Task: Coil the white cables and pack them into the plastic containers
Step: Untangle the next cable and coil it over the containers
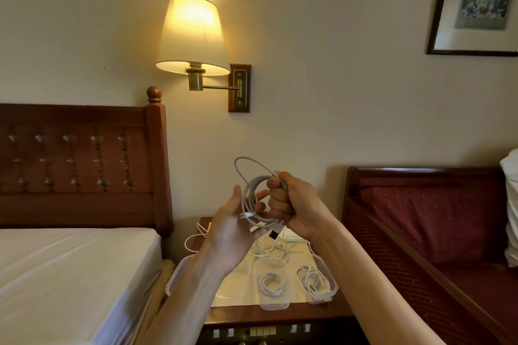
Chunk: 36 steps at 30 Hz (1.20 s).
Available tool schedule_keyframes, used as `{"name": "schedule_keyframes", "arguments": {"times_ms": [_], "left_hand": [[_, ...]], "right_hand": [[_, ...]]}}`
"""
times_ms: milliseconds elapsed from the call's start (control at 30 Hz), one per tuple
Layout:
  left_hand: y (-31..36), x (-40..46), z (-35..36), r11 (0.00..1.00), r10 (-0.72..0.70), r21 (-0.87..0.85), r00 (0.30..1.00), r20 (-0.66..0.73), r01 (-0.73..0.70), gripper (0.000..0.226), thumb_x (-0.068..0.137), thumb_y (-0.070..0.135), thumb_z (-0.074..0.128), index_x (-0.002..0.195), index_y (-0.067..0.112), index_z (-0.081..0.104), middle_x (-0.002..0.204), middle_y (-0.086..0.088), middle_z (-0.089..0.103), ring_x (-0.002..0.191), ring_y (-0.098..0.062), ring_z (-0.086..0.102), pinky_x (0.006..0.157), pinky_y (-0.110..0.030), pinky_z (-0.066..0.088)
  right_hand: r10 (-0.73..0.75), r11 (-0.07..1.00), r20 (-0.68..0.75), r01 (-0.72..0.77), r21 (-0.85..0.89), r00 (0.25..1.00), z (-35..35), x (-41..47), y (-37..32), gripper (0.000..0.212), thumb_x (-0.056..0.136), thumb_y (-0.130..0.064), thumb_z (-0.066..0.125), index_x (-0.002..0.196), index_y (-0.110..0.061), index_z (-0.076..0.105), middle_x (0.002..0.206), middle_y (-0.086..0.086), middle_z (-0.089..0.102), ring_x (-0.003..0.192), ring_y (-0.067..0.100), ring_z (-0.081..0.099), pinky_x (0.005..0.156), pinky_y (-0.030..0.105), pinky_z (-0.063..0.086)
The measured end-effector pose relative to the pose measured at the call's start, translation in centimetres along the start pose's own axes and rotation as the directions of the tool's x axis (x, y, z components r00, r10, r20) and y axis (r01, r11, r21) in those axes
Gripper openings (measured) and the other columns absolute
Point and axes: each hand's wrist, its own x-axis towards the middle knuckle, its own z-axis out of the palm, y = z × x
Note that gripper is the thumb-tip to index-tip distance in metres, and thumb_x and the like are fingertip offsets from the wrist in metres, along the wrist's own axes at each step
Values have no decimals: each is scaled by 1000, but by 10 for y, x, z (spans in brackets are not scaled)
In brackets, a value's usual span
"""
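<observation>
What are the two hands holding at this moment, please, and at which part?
The right hand grips a coiled white cable by the right side of its loops; the left hand steadies the coil's lower left side.

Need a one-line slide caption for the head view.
Right hand grips a white cable coil, left hand steadying it above containers.
</observation>
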Motion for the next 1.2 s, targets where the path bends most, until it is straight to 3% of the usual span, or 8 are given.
{"name": "schedule_keyframes", "arguments": {"times_ms": [233, 400, 467, 567, 767, 900, 1000, 1200], "left_hand": [[-1, -11, 16, 731, 236, 670, 969, -68, -131, 22, 92, 21, 65, 100, 0, 69, 74, -14, 71, 57, -20, 61, 58, -36, 59], [-19, -16, 2, 103, 473, 980, 875, 102, -170, 40, 102, 30, 44, 65, 25, 56, 53, 8, 53, 48, -7, 50, 51, -23, 34], [-35, -24, -3, 36, 474, 989, 874, 108, -142, 40, 103, 34, 39, 64, 30, 45, 61, 11, 54, 59, -6, 53, 53, -16, 33], [-59, -33, -15, 81, 349, 990, 934, 77, -112, 39, 103, 35, 36, 65, 31, 42, 64, 13, 50, 63, -5, 49, 58, -12, 34], [-20, -20, -25, 501, -273, 844, 960, -56, 192, 85, 85, 75, 3, 86, 20, 68, 73, 2, 57, 75, -12, 53, 75, -29, 42], [35, 0, -10, 493, 48, 864, 989, -141, 99, 93, 69, 92, 21, 118, 26, 63, 128, -5, 60, 129, -25, 48, 112, -42, 29], [46, 6, 12, 501, 380, 830, 924, 45, -247, 34, 100, 50, 38, 99, 30, 66, 106, 1, 70, 103, -17, 64, 93, -37, 49], [46, 5, 23, 788, 176, 578, 977, 119, -212, 48, 94, 51, 51, 79, 8, 66, 61, -3, 44, 64, -21, 52, 65, -31, 45]], "right_hand": [[-133, 979, -86, 118, -164, 987, -2, 9, -7, 40, 105, -28, 34, 68, -16, 43, 49, -6, 22, 42, 10, 14, 40, 23, 15], [-206, 969, -102, 189, -158, 973, -3, 14, -15, 41, 106, -28, 32, 68, -17, 45, 50, -5, 23, 42, 10, 16, 44, 26, 15], [-221, 968, -105, 204, -150, 970, -4, 16, -23, 42, 106, -28, 32, 68, -18, 45, 50, -5, 25, 43, 10, 18, 45, 26, 17], [-228, 963, -122, 205, -175, 966, -7, 21, -33, 43, 106, -28, 32, 67, -18, 46, 50, -5, 27, 43, 10, 20, 44, 25, 20], [-216, 962, -65, 201, -182, 974, -18, 21, -31, 41, 105, -27, 34, 66, -18, 42, 52, -4, 22, 46, 12, 15, 48, 28, 14], [-131, 955, 50, 140, -261, 990, -19, 14, -26, 43, 104, -28, 35, 64, -19, 44, 53, -4, 21, 47, 12, 14, 48, 29, 12], [-51, 963, 128, 83, -256, 990, -16, 11, -19, 47, 104, -29, 35, 60, -20, 45, 49, -5, 23, 42, 11, 16, 41, 24, 15], [-35, 964, 124, 66, -259, 992, -13, 7, -18, 48, 104, -29, 37, 57, -19, 44, 48, -4, 20, 40, 11, 15, 38, 21, 19]]}}
